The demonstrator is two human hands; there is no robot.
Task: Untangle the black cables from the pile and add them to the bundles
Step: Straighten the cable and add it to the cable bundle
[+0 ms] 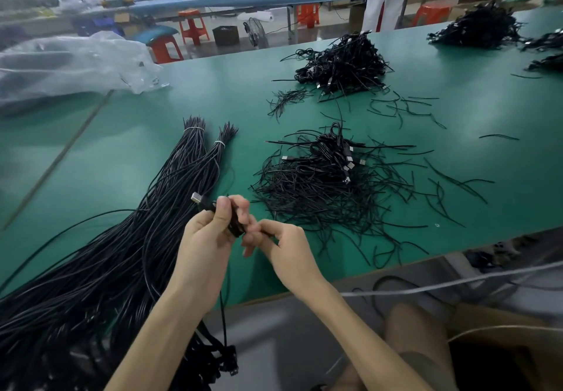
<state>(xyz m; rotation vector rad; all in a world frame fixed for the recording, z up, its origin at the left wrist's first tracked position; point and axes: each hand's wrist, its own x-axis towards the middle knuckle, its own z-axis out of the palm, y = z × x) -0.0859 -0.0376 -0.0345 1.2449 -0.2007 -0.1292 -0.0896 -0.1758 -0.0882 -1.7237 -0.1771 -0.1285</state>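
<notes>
Low at six o'clock, the left hand (210, 232) has its grip curled round a black cable (206, 205) and the right hand (285, 249) pinches the coiled end — the pile (329, 186) lies at one o'clock on the table (146, 116), the bundles (164, 208) at ten o'clock.

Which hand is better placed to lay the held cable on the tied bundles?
The left hand, probably. It grips the black cable near its USB plug, and the tied bundles lie on its side. The right hand pinches the same cable but sits farther away.
</notes>
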